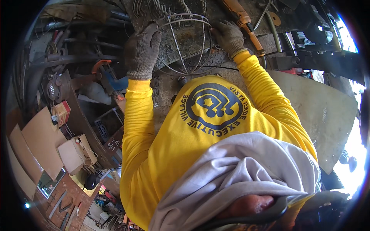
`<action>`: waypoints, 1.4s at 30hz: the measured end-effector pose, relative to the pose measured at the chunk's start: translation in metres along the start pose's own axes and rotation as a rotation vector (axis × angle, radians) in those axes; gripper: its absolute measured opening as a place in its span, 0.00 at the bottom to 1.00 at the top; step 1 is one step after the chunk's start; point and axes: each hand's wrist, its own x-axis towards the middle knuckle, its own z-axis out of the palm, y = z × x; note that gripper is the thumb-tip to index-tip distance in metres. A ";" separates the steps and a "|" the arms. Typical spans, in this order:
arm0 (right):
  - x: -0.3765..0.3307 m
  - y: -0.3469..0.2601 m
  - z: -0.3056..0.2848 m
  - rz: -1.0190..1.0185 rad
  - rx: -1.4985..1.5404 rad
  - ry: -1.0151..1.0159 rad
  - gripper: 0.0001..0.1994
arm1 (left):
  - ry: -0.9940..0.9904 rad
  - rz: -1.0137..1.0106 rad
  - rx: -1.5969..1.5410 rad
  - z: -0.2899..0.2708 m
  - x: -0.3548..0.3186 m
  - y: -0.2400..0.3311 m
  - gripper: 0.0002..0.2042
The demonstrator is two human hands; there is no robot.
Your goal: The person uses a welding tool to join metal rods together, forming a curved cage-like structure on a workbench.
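A frame of thin metal rods [175, 37] spans the space between my two hands, above the dark worktop. Its rods bend into a curved double rim at the top and meet in a point lower down. My left hand [142, 52], in a grey-brown knit glove, has its fingers closed at the left end of the rim. At the right end, my right hand [230, 37] wears a matching glove and grips the rim with bent fingers. The glove partly hides each grip. Close beside my right hand lies an orange power tool [242, 17].
Bent rods [142, 7] lie at the worktop's far edge. A tan round disc [274, 18] is right of the power tool. To the left are an orange-and-blue clamp-like tool [101, 67], cardboard [42, 140] and a small box [61, 112]. A large flat sheet [318, 115] stands right.
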 end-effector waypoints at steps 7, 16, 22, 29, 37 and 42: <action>0.002 0.001 0.001 -0.023 0.012 -0.002 0.17 | -0.009 -0.009 0.001 0.013 -0.002 -0.023 0.12; 0.000 0.008 0.007 -0.103 -0.033 0.145 0.18 | 0.072 -0.453 -0.649 -0.018 -0.027 -0.073 0.13; 0.002 0.004 0.003 -0.078 0.020 0.050 0.19 | -0.142 -0.610 -0.469 0.003 -0.075 -0.086 0.14; 0.001 0.003 -0.002 -0.124 0.048 0.135 0.16 | -0.056 -0.486 -0.231 0.033 -0.072 -0.073 0.17; 0.003 0.003 -0.007 -0.085 -0.048 0.017 0.18 | -0.061 -0.450 -0.250 0.047 -0.081 -0.103 0.18; 0.004 -0.006 -0.010 -0.039 -0.009 -0.050 0.18 | 0.022 -0.441 -0.161 0.039 -0.080 -0.101 0.17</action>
